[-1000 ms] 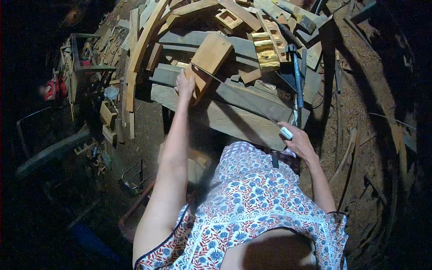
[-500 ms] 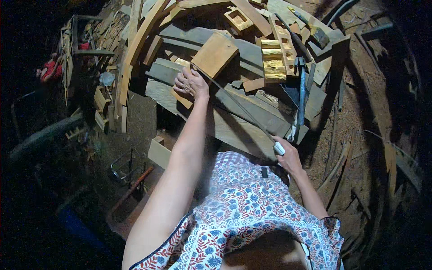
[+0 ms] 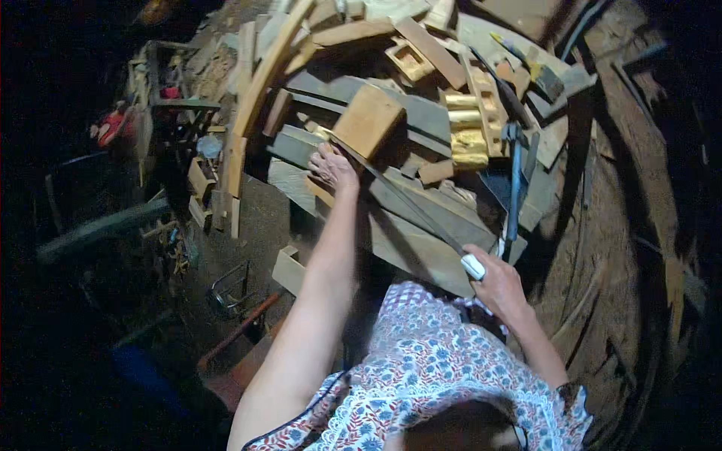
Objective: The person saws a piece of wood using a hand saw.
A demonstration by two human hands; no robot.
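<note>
My right hand [image 3: 500, 286] is wrapped round the white handle of a long, thin metal tool [image 3: 421, 213], probably a file. Its dark shaft slants up and left across grey planks [image 3: 402, 252] to the near corner of a wooden block [image 3: 370, 120]. There the far end meets my left hand [image 3: 335, 169], whose fingers are curled closed and partly hide that end. Whether they pinch the tip or a small piece of wood I cannot make out. An orange-brown wood strip [image 3: 321, 192] lies beneath the left hand.
Right of the block lie yellowish carved wood pieces [image 3: 468, 128], a blue-handled hammer [image 3: 515, 184] and a brush [image 3: 545, 79]. A long curved board [image 3: 259, 83] borders the bench's left. Below it are a small wooden box part [image 3: 288, 269] and a red-brown bar [image 3: 239, 331].
The whole scene has shifted right and down in the picture. Both hands, the tool and the block keep nearly the same places relative to one another.
</note>
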